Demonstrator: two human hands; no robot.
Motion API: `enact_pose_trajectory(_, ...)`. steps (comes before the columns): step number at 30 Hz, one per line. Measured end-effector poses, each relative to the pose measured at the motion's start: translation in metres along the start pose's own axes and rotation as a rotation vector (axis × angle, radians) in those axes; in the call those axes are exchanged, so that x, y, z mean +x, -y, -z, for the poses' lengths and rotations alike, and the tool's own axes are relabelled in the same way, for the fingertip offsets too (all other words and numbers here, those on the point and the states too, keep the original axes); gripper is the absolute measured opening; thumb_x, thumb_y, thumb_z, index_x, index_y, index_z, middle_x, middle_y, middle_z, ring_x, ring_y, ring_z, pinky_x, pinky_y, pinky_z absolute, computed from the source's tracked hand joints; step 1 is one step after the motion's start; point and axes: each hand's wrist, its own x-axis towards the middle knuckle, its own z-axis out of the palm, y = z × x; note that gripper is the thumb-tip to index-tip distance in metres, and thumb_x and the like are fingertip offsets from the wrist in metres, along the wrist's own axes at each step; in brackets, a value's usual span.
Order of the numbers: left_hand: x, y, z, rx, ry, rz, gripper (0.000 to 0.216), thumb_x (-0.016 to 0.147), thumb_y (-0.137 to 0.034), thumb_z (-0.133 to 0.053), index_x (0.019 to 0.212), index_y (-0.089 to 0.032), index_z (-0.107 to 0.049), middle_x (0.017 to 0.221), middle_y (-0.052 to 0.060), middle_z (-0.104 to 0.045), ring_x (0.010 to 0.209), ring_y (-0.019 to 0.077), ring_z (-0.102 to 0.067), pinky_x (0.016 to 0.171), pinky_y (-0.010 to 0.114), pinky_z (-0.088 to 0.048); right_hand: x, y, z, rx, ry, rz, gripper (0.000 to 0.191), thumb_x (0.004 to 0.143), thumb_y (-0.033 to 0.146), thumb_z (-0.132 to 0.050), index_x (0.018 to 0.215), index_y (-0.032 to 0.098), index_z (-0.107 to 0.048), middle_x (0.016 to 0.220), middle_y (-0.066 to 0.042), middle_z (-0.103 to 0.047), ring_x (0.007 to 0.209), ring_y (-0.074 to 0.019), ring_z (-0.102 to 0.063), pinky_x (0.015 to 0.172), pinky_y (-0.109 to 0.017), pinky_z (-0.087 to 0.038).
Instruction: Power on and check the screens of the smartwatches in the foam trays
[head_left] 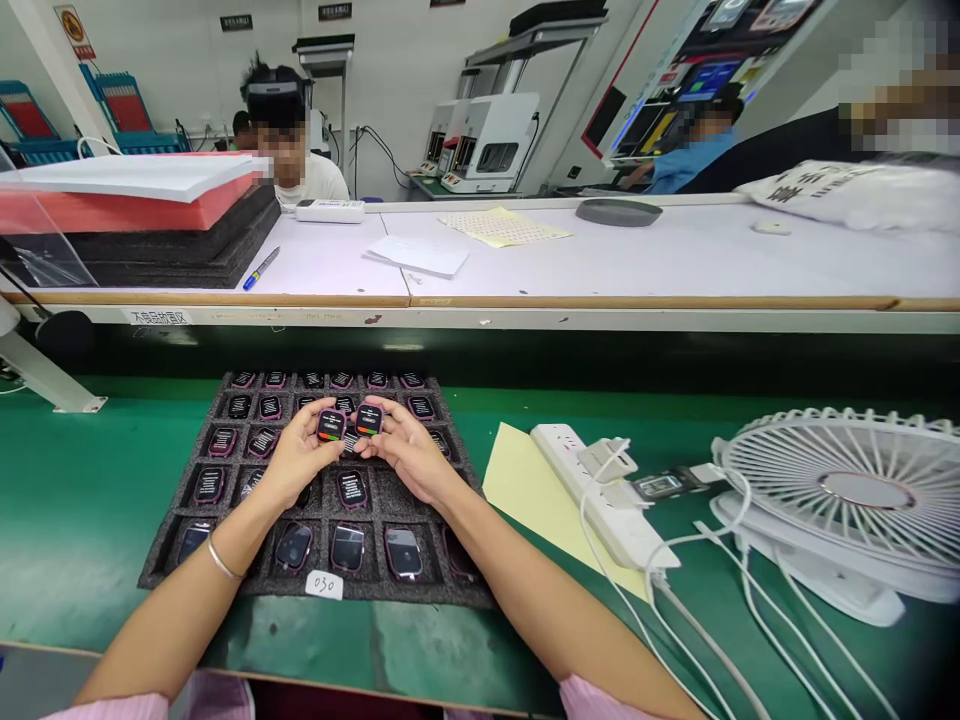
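Green worktop [90,520] is stretching across the room's near side, carrying a dark foam tray [375,589] whose compartments are holding watches [348,547]. Over the tray's middle, the left hand [298,455] is pinching a lit watch [331,425], its fingers closed to the case's width; the right hand [405,447] is gripping a second lit watch [369,419] likewise, just beside it. I'm judging the step as handling both screens together; the next move is probably calling for steady edge grips. Rightward, a power strip [611,530] and fan [866,490] are resting; farther off, papers [427,256] are lying on a pale shelf [525,270], a co-worker [326,180] staying behind it.
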Motion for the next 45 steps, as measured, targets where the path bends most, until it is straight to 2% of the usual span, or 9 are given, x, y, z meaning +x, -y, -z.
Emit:
enact_pose_trajectory(5,0.002,0.004,0.0,-0.019,-0.033,0.016,0.062,0.057,-0.012,-0.084,0.114,-0.02,-0.061,0.1,0.003,-0.071,0.091,0.0148,-0.066,0.087,0.026,-0.05,0.002,-0.006,0.002,-0.052,0.038,-0.014,0.054,0.073,0.013,-0.075,0.123,0.027,-0.058,0.099,0.0,-0.067,0.077,-0.0146,-0.073,0.074,-0.032,-0.058)
enact_pose_trajectory(9,-0.001,-0.004,0.0,-0.049,0.023,0.052,0.061,0.059,-0.012,-0.085,0.115,-0.019,-0.063,0.096,0.003,-0.069,0.08,0.0122,-0.062,0.069,0.021,-0.048,0.003,-0.008,0.004,-0.12,0.04,-0.042,0.058,0.074,0.019,-0.078,0.127,0.026,-0.056,0.104,-0.001,-0.065,0.074,-0.0136,-0.071,0.072,-0.032,-0.056)
enact_pose_trajectory(12,-0.011,-0.021,-0.002,-0.124,0.199,0.1,0.062,0.062,-0.017,-0.087,0.121,-0.021,-0.065,0.094,0.003,-0.066,0.058,0.0051,-0.048,0.05,0.018,-0.037,0.003,-0.008,0.003,-0.217,0.039,-0.071,0.055,0.073,0.023,-0.08,0.123,0.025,-0.058,0.1,0.001,-0.063,0.063,-0.0091,-0.064,0.062,-0.027,-0.051)
enact_pose_trajectory(17,-0.027,-0.053,-0.009,-0.198,0.491,-0.008,0.06,0.067,-0.018,-0.086,0.123,-0.022,-0.066,0.091,0.003,-0.066,0.058,0.0047,-0.048,0.049,0.018,-0.035,-0.001,0.0,0.0,-0.261,0.065,-0.062,0.045,0.072,0.027,-0.083,0.112,0.021,-0.062,0.088,0.003,-0.063,0.06,-0.0071,-0.056,0.058,-0.024,-0.045)
enact_pose_trajectory(19,-0.024,-0.056,-0.01,-0.159,0.43,-0.056,0.058,0.068,-0.017,-0.084,0.122,-0.022,-0.063,0.088,0.002,-0.067,0.059,0.0055,-0.05,0.05,0.018,-0.036,-0.003,0.006,-0.001,-0.155,0.119,-0.078,0.046,0.073,0.03,-0.083,0.114,0.023,-0.063,0.085,0.004,-0.063,0.06,-0.0078,-0.058,0.058,-0.024,-0.045)
enact_pose_trajectory(22,-0.009,-0.047,-0.007,-0.036,0.187,-0.035,0.059,0.066,-0.017,-0.084,0.118,-0.02,-0.057,0.089,0.001,-0.068,0.059,0.0067,-0.052,0.048,0.017,-0.036,-0.007,0.012,-0.003,-0.011,0.191,-0.139,0.053,0.076,0.03,-0.081,0.125,0.026,-0.061,0.09,0.002,-0.067,0.065,-0.0106,-0.065,0.062,-0.025,-0.049)
enact_pose_trajectory(27,0.008,-0.019,0.003,0.066,-0.059,0.022,0.063,0.06,-0.023,-0.084,0.112,-0.018,-0.05,0.09,0.001,-0.068,0.059,0.0085,-0.056,0.048,0.019,-0.041,-0.005,0.01,-0.001,0.075,0.14,-0.21,0.06,0.07,0.017,-0.08,0.126,0.024,-0.06,0.107,-0.004,-0.073,0.081,-0.0169,-0.074,0.076,-0.031,-0.055)
enact_pose_trajectory(37,0.002,-0.012,0.003,-0.19,0.005,0.19,0.043,0.067,-0.02,-0.071,0.106,-0.017,-0.056,0.077,-0.002,-0.066,0.054,0.0105,-0.063,0.053,0.022,-0.047,-0.001,0.004,0.004,0.04,0.001,-0.176,0.046,0.068,0.012,-0.073,0.112,0.022,-0.064,0.097,-0.002,-0.076,0.064,-0.011,-0.068,0.065,-0.026,-0.051)
enact_pose_trajectory(45,0.003,-0.008,0.002,-0.128,-0.012,0.231,0.04,0.08,-0.025,-0.063,0.117,-0.014,-0.058,0.077,0.004,-0.071,0.056,0.0167,-0.07,0.058,0.029,-0.058,0.0,0.002,0.005,-0.041,-0.048,-0.142,0.04,0.075,0.034,-0.079,0.108,0.021,-0.061,0.089,-0.002,-0.074,0.055,-0.011,-0.066,0.053,-0.024,-0.046)
